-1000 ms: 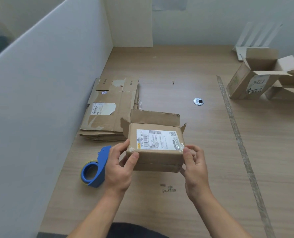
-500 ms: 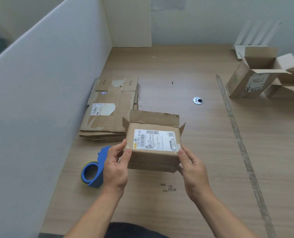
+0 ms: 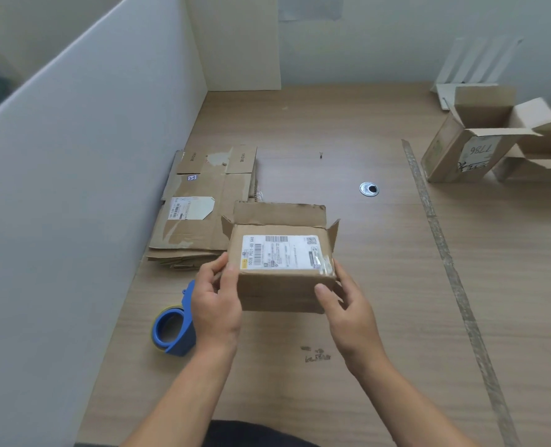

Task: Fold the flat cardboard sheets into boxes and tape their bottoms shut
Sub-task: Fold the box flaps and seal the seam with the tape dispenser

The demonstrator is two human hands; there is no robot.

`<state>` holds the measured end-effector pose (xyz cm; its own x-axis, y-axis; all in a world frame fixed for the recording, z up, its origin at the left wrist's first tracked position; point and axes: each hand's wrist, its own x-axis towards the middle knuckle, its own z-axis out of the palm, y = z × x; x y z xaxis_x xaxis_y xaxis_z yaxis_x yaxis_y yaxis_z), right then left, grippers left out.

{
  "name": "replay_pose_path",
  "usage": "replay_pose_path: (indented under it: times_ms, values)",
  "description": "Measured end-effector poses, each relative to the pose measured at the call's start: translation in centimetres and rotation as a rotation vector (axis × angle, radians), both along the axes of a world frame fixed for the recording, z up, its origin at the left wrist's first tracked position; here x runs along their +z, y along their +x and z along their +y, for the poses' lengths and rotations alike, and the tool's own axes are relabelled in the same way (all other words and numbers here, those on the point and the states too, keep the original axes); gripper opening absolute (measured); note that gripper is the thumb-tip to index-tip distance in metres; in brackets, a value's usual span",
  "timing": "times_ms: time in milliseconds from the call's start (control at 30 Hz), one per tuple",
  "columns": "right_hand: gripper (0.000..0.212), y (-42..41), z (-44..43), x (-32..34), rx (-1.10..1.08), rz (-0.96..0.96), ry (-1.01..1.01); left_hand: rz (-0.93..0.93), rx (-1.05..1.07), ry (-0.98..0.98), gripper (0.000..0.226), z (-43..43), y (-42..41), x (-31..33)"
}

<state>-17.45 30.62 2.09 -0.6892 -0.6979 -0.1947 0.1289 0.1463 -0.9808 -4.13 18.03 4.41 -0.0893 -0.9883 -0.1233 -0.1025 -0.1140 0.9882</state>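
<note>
Gripping | fingers (image 3: pixel 230 279) of left hand (image 3: pixel 214 304) and right hand (image 3: pixel 348 304) are clasping box (image 3: pixel 280 269) by its short ends | box is lying between them over table (image 3: pixel 380 285), long axis left-right, open flaps pointing away | tape dispenser (image 3: pixel 174 327) is lying just left of left hand, nearer it than right | flat cardboard sheets (image 3: pixel 200 221) are lying beyond

The left hand (image 3: pixel 216 304) covers part of the blue tape dispenser (image 3: pixel 171 330), and the box (image 3: pixel 280 288) hides a corner of the flat cardboard stack (image 3: pixel 197 227). The fine print on its label (image 3: pixel 280 253) is too small to read (barcodes included). A far open box (image 3: pixel 538 162) runs off the right edge.
</note>
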Motion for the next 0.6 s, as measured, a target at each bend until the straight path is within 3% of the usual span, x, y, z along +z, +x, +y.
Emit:
replay_pose_path:
  times_ms: [167, 267, 367, 467, 600]
  values:
    - [0.058, -0.2, 0.0, 0.2, -0.027, -0.029, -0.079, 0.025, -0.161, 0.056, 0.035, -2.0, 1.1, -0.1]
    - [0.061, -0.6, 0.1, 0.2, -0.049, -0.056, -0.099, 0.088, -0.338, 0.049, 0.044, -2.4, 2.1, -0.1]
    - [0.062, -1.2, 0.2, 0.0, -0.089, -0.106, -0.107, 0.036, -0.540, 0.023, 0.058, -2.2, 2.9, 0.4]
    - [0.045, -1.8, 0.3, -0.1, -0.158, -0.147, -0.105, -0.046, -0.601, 0.003, 0.069, -1.8, 3.3, 0.4]
    - [0.020, -2.1, 0.3, -0.6, -0.242, -0.120, -0.060, -0.143, -0.571, -0.031, 0.061, -1.2, 3.2, -0.1]
